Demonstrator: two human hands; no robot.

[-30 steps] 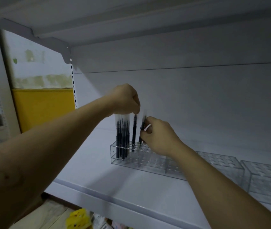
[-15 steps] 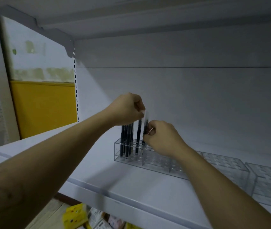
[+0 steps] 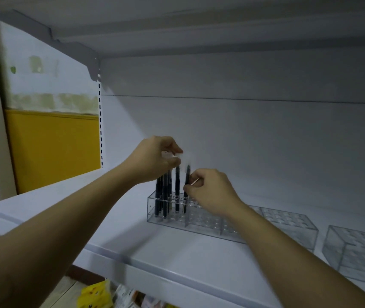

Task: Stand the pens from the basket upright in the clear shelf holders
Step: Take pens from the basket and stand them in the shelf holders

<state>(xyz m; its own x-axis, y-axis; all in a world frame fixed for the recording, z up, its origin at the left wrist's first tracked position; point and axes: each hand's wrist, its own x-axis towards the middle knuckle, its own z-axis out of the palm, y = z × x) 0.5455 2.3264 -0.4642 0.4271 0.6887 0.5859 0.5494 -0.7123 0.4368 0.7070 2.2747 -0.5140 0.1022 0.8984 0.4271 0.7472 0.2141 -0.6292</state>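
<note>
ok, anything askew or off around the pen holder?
Nothing spilled or damaged. The dark pens stand upright at the left end of the clear perforated plastic holder, their tops held by the left hand. Only the rightmost pen, pinched by the right hand, leans slightly.

No text, label, brand, number or sign can be read anywhere in this view. The dark pens (image 3: 164,192) standing at the left end of the clear holder (image 3: 201,222) on the shelf show no legible marking on their barrels, and the holder's walls carry no lettering. Below the near edge of the shelf, the yellow packets (image 3: 94,294) have printing on them, but it is too blurred and too small to make out a single word or figure.
</note>
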